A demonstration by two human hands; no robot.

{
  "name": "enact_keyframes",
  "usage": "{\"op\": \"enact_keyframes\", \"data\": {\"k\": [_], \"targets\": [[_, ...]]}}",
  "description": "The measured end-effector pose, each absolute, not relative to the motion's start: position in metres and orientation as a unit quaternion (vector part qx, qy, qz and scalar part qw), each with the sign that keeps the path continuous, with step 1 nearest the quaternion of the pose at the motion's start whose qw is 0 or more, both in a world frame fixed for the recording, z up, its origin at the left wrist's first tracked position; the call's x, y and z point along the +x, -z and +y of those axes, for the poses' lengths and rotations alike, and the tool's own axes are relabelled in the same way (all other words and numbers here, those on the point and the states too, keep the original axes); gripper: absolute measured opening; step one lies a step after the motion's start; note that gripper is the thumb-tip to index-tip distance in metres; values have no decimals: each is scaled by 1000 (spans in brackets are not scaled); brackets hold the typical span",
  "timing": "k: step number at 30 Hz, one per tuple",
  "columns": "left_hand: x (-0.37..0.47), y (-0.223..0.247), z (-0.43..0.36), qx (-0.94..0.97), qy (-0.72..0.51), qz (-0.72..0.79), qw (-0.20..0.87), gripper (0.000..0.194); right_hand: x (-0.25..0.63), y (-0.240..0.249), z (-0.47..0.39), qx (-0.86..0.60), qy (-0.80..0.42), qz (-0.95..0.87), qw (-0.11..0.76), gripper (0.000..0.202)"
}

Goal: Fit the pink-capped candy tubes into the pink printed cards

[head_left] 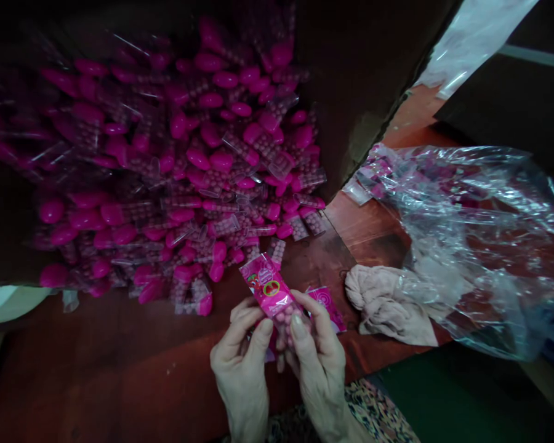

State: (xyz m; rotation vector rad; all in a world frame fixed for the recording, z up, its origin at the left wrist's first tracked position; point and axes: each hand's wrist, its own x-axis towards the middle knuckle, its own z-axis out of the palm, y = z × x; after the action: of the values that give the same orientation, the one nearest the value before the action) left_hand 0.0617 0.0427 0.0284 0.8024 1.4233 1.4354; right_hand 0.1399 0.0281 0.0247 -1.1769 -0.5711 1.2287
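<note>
Packet [271,289] between both hands: bright pink, red-and-green round mark. Heap of tubes [166,166] above the hands: magenta caps (clear bodies). Cloth [388,304] right of the hands: pale beige. Tabletop [120,363]: reddish brown.

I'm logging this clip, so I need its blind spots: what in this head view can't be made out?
- Label print on the pink packet held by the left hand and right hand: too small and blurred.
- The packet's lower end: hidden behind the fingers.
- Contents of the clear plastic bag: masked by glare and folds, and cut off at the right edge.
- Pile of pink pieces: its upper left fades into darkness.
</note>
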Motion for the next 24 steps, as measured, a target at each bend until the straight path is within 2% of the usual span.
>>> {"op": "enact_keyframes", "data": {"k": [4,7,17,24], "targets": [[59,-34,46,409,-563,579,424,18,142,-20,28,-586,-383,-379,606,29],[56,-43,51,499,-518,594,362,18,143,-18,28,-597,-335,-433,586,31],[48,-51,66,724,-407,530,168,20,147,-22,33,-616,-310,-458,561,31],[48,-52,75,762,-395,498,127,13,143,-22,30,-613,-330,-441,566,31]]}}
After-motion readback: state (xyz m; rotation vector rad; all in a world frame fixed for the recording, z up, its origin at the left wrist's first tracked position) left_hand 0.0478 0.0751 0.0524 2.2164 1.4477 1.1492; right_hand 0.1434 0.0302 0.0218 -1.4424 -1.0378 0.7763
